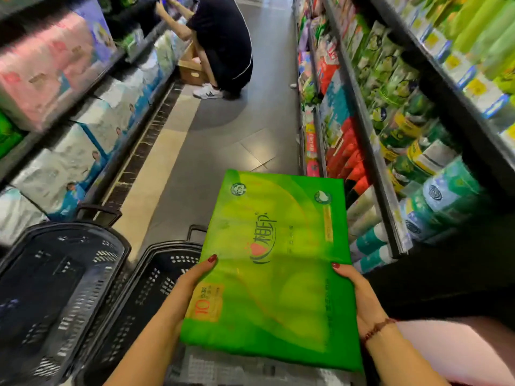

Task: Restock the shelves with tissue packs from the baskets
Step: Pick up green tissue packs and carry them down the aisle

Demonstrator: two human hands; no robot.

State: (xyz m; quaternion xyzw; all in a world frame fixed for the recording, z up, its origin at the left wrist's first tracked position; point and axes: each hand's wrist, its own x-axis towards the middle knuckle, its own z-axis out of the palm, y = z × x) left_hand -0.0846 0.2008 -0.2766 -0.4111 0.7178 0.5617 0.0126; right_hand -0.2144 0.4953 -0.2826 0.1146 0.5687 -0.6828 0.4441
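Note:
A large green tissue pack with an orange label is held flat in front of me over the aisle floor. My left hand grips its left edge, thumb on top. On its right edge my right hand grips the same way, a bead bracelet at the wrist. Two black plastic baskets stand on the floor at the lower left: one further left, the other just beside the pack. The right-hand shelves carry green, red and teal tissue packs.
Shelves on the left hold pink and white-blue tissue packs. A person in dark clothes crouches further down the aisle by a cardboard box. A grey tiled floor runs between the shelves.

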